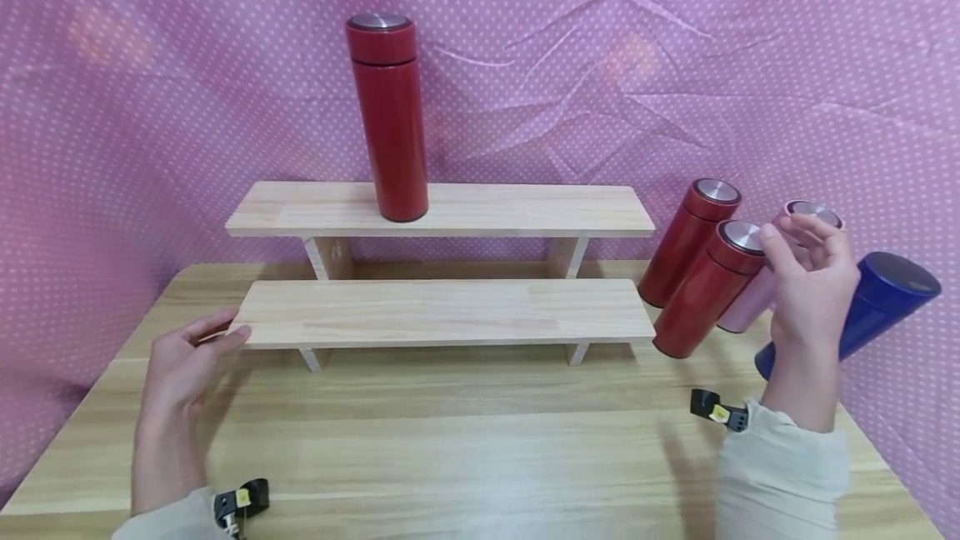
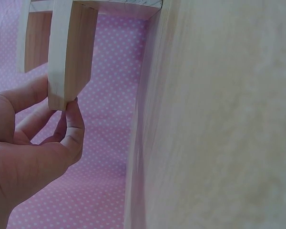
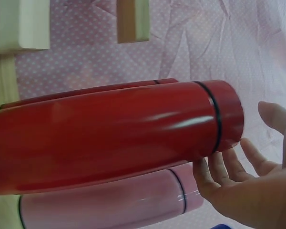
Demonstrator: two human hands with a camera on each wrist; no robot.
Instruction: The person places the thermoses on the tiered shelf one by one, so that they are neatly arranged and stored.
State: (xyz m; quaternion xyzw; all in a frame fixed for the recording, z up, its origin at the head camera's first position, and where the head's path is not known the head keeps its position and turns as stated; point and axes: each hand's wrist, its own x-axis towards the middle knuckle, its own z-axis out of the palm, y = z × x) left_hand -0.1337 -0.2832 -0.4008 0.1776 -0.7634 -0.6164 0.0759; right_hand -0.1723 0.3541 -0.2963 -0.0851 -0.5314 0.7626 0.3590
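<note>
My left hand point(image 1: 176, 369) pinches the left end of the lower wooden shelf point(image 1: 442, 312), thumb on one face and fingers on the other, as the left wrist view also shows. At the right, the right hand point(image 1: 813, 294) is beside the steel-topped lid of the front red thermos point(image 1: 697, 302). In the right wrist view, its fingertips are right at the lid's lower side, and the thumb is apart from the lid. Behind that stand a second red thermos point(image 1: 684, 248) and a pink thermos point(image 1: 750, 302), partly covered by the hand. A blue thermos point(image 1: 877, 311) stands right of the wrist.
Another red thermos point(image 1: 392, 132) stands upright on the raised upper shelf point(image 1: 517, 207), left of its middle. Both shelves rest on short wooden legs on the wooden table point(image 1: 450, 448). A pink dotted cloth point(image 1: 525, 57) hangs behind and around the table.
</note>
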